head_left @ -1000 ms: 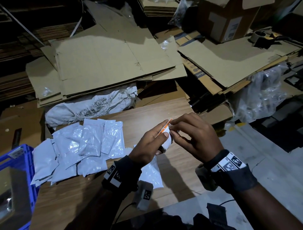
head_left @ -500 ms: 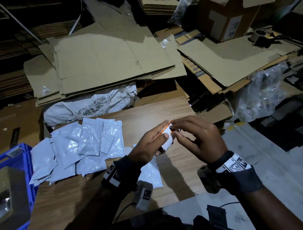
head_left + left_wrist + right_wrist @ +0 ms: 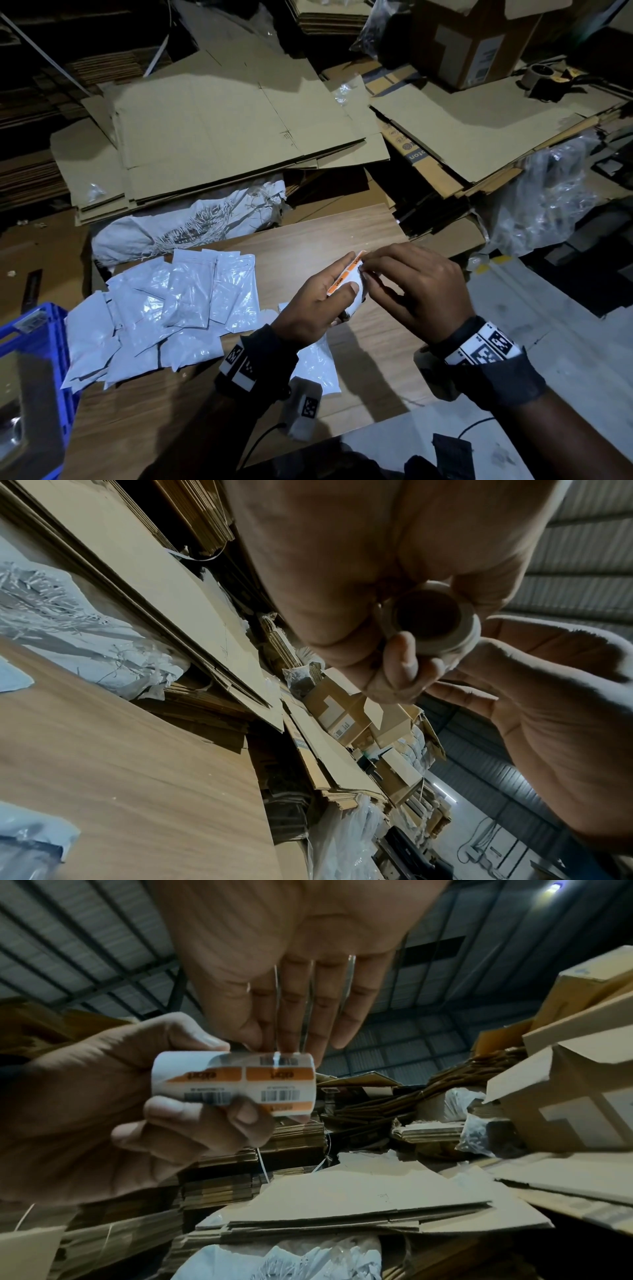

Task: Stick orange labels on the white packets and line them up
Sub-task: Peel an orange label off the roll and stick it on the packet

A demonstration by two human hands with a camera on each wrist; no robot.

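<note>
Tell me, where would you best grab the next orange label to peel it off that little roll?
Probably at the label's free edge on top of the label roll, coming from the right, where the right hand has its fingertips. The left hand wraps the roll's left end, so only the right end is exposed. Whether an edge has lifted yet, the pictures do not show.

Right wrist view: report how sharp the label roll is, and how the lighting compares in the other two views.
Right wrist view: the label roll is slightly soft, barcodes smeared, orange bands clear; a lamp flares top right. Head view: dim, with hard shadows under both hands on the wooden board and glare on the white packets. Left wrist view: the left hand is blurred close up; edges bend.
</note>
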